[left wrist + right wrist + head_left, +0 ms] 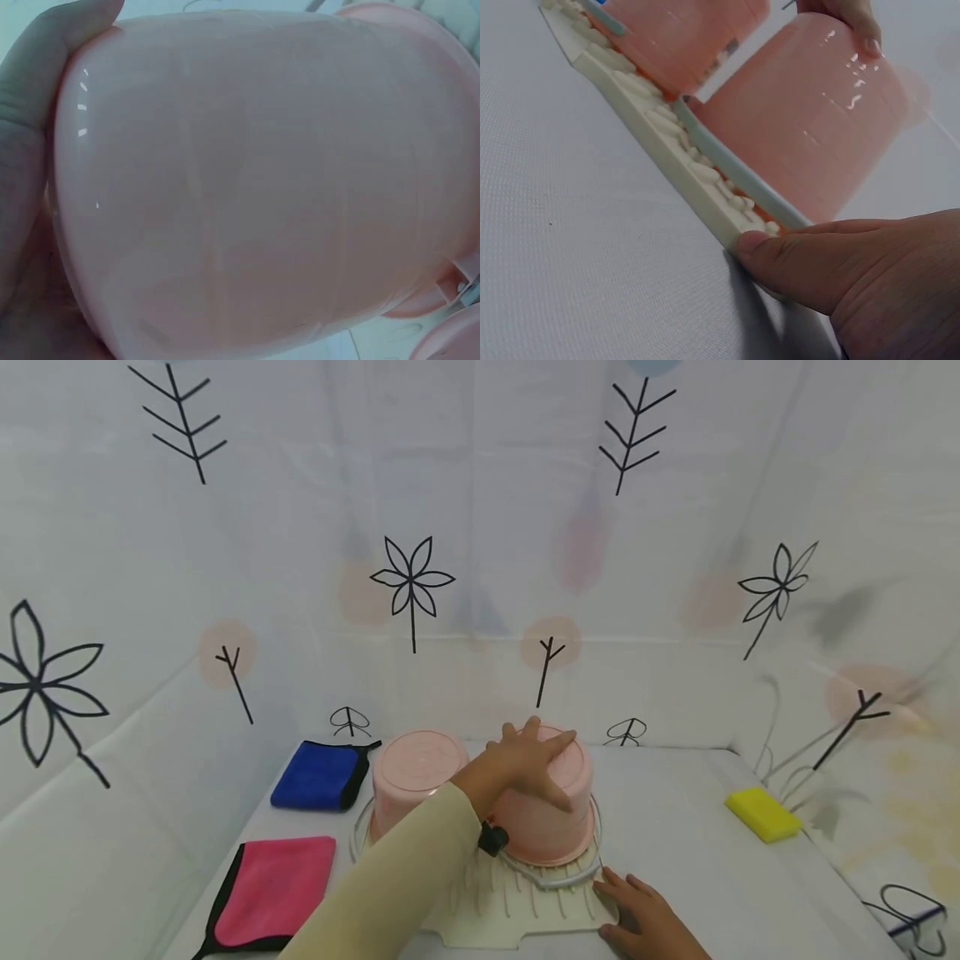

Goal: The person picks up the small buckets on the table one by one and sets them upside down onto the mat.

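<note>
Two pink buckets stand upside down side by side on a cream ribbed draining board (525,927). My left hand (528,764) is spread over the upturned base of the right bucket (543,827); its thumb comes down over the bucket's side, as the right wrist view also shows. In the left wrist view that bucket's wall (240,187) fills most of the picture. To its left is the other bucket (412,777), partly behind my left sleeve. My right hand (648,918) grips the board's near right corner, thumb at the front edge. Grey handles (727,161) lie around the bucket rims.
Left of the board lie a blue cloth item (315,775) with black trim and a pink one (277,889) like it. A yellow sponge (763,814) sits near the right edge of the white table (675,827). A patterned white curtain (480,485) hangs behind.
</note>
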A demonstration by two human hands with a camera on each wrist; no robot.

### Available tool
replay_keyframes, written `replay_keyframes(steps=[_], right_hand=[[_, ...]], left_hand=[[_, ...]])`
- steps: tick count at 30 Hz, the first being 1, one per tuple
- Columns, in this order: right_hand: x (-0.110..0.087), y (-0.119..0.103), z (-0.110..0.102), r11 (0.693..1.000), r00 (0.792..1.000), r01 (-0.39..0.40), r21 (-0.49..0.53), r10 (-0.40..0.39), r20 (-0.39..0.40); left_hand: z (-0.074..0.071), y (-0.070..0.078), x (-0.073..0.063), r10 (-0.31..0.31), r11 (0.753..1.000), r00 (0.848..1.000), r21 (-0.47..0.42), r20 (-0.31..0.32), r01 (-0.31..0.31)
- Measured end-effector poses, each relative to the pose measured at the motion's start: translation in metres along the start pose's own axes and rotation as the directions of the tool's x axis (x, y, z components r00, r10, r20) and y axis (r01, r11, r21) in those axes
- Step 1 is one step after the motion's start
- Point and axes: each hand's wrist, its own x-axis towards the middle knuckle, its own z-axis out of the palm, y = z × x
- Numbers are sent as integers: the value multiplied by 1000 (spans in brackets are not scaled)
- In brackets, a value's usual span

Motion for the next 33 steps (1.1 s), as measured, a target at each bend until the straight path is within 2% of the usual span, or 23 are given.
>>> replay_keyframes(steps=[6, 11, 17, 20, 23, 26, 28, 33], right_hand=[[1, -3, 2, 998, 998, -62, 19, 61, 27], [2, -4, 5, 997, 997, -74, -4, 74, 2], [4, -4, 6, 995, 995, -98, 29, 98, 15], [4, -3, 6, 996, 996, -85, 39, 83, 34], [2, -2, 5, 998, 997, -68, 15, 68, 35], [1, -2, 4, 998, 998, -66, 0, 66, 16], [1, -3, 3, 999, 999, -48, -9, 48, 3], [3, -4, 3, 999, 999, -47, -12, 47, -10]], left_hand=[[-2, -2, 3, 10, 999, 999, -38, 44, -9], [-6, -1, 7, 6, 999, 997, -47, 81, -2], [-3, -4, 12, -6, 999, 996, -43, 89, 10], [2, -5, 12, 2, 999, 999, -43, 46, 0], [6, -3, 9, 15, 995, 998, -97, -55, -21], [7, -4, 2, 39, 986, 985, -151, -169, -65], [7, -8, -6, 72, 985, 973, -138, -218, -103], [5, -17, -35, 175, 979, 950, -59, -260, -197]])
